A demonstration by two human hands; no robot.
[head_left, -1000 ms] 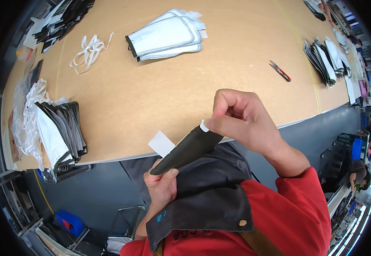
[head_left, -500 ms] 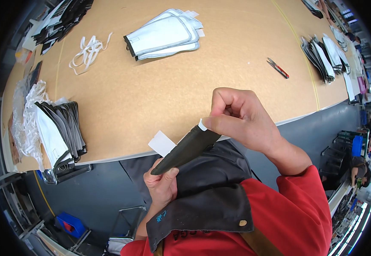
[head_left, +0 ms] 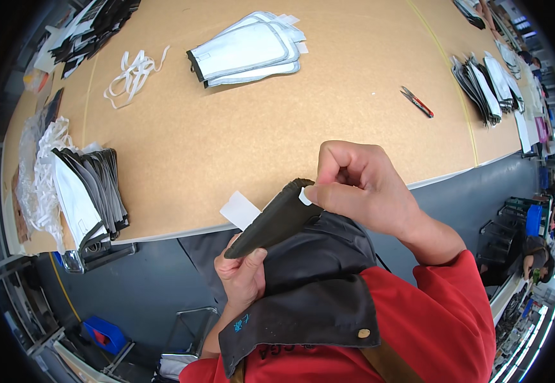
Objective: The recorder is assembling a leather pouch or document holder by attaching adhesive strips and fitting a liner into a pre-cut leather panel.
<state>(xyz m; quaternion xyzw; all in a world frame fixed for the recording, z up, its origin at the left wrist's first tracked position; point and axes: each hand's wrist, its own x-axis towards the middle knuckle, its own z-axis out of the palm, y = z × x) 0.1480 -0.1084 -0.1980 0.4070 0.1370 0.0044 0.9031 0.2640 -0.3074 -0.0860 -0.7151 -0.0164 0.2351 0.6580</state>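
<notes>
My left hand (head_left: 242, 278) is closed on the lower end of a black fabric piece (head_left: 271, 225), its thumb across the front. The piece is held tilted in front of the table's near edge. At its upper right corner, the thumb and fingers of my right hand (head_left: 368, 186) pinch a small white tab (head_left: 305, 197), which lies against the black face. A white rectangular strip (head_left: 240, 210) sticks out from the piece's left side. Whether that strip is fixed to the piece, I cannot tell. The back of the piece is hidden.
White grey-edged panels (head_left: 245, 54) lie stacked at the table's far middle. White ribbon (head_left: 132, 78) sits left of them. Red-handled thread snips (head_left: 418, 102) lie to the right. A pile of black and white panels (head_left: 89, 195) stands near left, more panels (head_left: 485, 86) far right.
My right hand has come slightly down, and the white tab now lies lower, over the black face rather than at its top edge. My left hand has hardly moved.
</notes>
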